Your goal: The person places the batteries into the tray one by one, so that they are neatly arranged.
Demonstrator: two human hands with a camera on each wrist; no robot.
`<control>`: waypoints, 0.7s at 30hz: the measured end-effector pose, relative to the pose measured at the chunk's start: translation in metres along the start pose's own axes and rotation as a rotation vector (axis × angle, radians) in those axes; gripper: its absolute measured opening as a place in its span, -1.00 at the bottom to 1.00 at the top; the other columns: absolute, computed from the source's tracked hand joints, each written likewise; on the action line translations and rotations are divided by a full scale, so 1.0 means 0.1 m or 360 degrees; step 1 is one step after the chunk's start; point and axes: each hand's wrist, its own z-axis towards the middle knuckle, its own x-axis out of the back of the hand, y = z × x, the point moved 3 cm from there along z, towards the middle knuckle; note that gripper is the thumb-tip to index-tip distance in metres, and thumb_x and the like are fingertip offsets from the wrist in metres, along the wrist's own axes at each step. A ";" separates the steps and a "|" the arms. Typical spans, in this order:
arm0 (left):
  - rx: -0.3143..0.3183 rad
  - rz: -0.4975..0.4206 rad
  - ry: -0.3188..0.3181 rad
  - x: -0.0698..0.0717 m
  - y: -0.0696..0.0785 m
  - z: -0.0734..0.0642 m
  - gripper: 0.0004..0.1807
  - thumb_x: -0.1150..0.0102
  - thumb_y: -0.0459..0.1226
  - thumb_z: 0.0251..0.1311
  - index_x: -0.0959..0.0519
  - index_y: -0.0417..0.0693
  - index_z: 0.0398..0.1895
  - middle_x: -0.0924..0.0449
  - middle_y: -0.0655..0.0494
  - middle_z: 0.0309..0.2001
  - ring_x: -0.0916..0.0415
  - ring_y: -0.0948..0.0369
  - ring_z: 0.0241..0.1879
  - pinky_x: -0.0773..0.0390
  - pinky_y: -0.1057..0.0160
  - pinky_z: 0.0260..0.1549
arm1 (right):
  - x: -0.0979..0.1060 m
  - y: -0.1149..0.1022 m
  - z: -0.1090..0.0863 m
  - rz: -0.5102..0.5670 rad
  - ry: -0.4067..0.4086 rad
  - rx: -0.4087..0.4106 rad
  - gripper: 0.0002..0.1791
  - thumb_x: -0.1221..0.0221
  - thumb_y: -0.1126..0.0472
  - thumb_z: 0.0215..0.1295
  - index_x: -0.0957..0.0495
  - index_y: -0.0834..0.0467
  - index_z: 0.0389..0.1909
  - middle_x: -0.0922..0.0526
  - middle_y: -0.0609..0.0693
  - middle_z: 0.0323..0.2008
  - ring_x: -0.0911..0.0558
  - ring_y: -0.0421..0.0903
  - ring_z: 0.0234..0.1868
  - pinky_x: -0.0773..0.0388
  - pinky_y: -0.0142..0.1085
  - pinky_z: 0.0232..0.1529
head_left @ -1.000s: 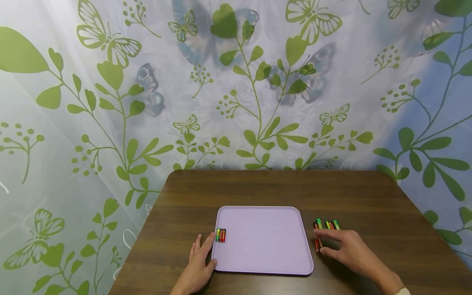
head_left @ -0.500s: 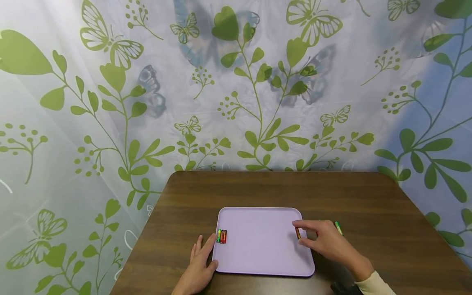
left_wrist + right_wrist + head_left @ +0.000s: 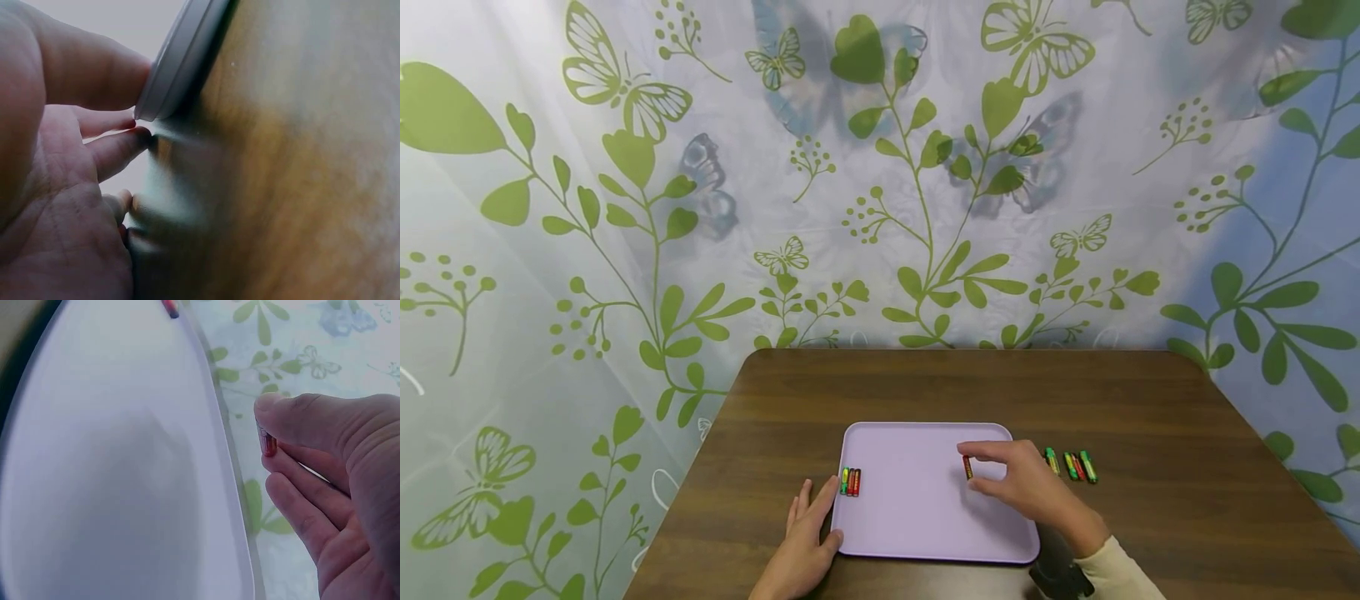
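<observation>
My right hand [image 3: 1026, 482] holds a small red and black battery [image 3: 967, 467] pinched between thumb and fingertips, above the right half of the lilac tray [image 3: 917, 533]. In the right wrist view, the battery's red end [image 3: 269, 447] shows below the thumb. My left hand [image 3: 801, 542] rests along the tray's left edge. In the left wrist view, its thumb [image 3: 103, 72] touches the tray's rim [image 3: 172, 75] and the fingers are loosely extended. Just inside that edge lie a green-yellow battery [image 3: 845, 481] and two red batteries [image 3: 853, 482], side by side.
Right of the tray, several batteries lie on the wooden table [image 3: 1150, 517]: a green one [image 3: 1052, 461] and a small group [image 3: 1080, 467]. My right hand may hide others. A patterned curtain [image 3: 880, 167] hangs behind the table. A dark object [image 3: 1060, 575] is by my right wrist.
My right hand has taken a red battery from beside the tray and carried it left, over the tray. The left hand has stayed at the left edge.
</observation>
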 end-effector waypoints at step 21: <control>-0.0017 -0.0023 0.0008 0.00 0.00 0.00 -0.17 -0.23 -0.52 0.36 -0.24 -0.26 0.70 -0.16 -0.32 0.71 0.47 -0.43 0.74 0.56 -0.43 0.62 | -0.54 -0.31 0.35 0.0234 -0.0019 0.0029 -0.52 -0.55 0.28 0.25 -0.78 0.18 0.21 -0.85 -0.01 0.15 -0.87 0.12 0.07 -0.79 -0.15 0.17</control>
